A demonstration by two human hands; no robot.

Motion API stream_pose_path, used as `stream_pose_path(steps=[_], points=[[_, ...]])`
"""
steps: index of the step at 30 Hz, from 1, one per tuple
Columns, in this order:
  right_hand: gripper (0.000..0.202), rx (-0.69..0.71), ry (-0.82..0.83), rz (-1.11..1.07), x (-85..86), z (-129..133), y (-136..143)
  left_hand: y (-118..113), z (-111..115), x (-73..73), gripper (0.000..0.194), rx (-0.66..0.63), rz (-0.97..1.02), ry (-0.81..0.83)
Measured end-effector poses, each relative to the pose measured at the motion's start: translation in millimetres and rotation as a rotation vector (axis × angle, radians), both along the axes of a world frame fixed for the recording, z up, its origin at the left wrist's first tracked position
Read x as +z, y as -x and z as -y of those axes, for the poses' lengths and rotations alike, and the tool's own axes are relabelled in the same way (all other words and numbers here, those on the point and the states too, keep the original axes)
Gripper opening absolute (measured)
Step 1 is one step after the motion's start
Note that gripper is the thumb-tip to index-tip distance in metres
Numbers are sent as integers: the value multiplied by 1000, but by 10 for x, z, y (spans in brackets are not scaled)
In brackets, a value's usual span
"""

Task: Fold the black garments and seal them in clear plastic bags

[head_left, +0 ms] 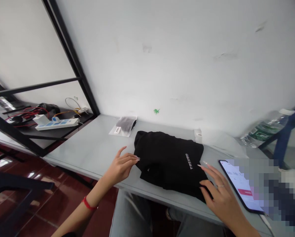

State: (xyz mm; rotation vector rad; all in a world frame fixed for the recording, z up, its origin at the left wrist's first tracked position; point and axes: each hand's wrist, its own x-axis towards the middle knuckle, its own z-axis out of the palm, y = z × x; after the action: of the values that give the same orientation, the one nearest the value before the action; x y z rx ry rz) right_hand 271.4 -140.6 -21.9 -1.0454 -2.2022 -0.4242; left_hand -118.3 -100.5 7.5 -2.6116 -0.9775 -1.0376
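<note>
Head view showed both bare hands at opposite edges of a folded black cloth garment with white lettering point(169, 158), which lay flat on a long pale grey tabletop point(88, 144). The left hand point(121, 168), with a red band point(89, 204) on its wrist, had its fingertips at the garment's left edge and one finger lifted; whether it pinched the fabric could not be told. The right hand point(220, 194), wearing a thin ring point(220, 186), had its fingers spread at the right edge, two of them extended; thumb and forefinger lay close together, and whether they gripped the cloth was unclear. Neither hand was clenched into a fist.

The garment's front edge ran near the table's front edge without overhanging it, and only a narrow strip of tabletop separated its back from the white wall point(167, 65). The roomiest stretch lay to the left, reaching towards a black metal frame point(88, 95). The right side was tighter: a lit smartphone point(241, 194) lay just beside the right hand, with clear plastic wrapping point(221, 141) behind and a tilted clear bottle with a green label point(263, 133) further right. A small clear packet with dark contents point(124, 126) lay behind and left of the garment. Beyond the frame sat a white power strip point(58, 124) among cables.
</note>
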Motion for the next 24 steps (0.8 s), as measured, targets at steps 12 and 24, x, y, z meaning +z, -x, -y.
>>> stream_pose_path(steps=[12,24], points=[[48,141,368,135,444,-890,444,-640,-812,387,38,131,-97,325],[77,52,596,270,-218,-1653,634,-1128,-1328,-364,65,201,-291,381]])
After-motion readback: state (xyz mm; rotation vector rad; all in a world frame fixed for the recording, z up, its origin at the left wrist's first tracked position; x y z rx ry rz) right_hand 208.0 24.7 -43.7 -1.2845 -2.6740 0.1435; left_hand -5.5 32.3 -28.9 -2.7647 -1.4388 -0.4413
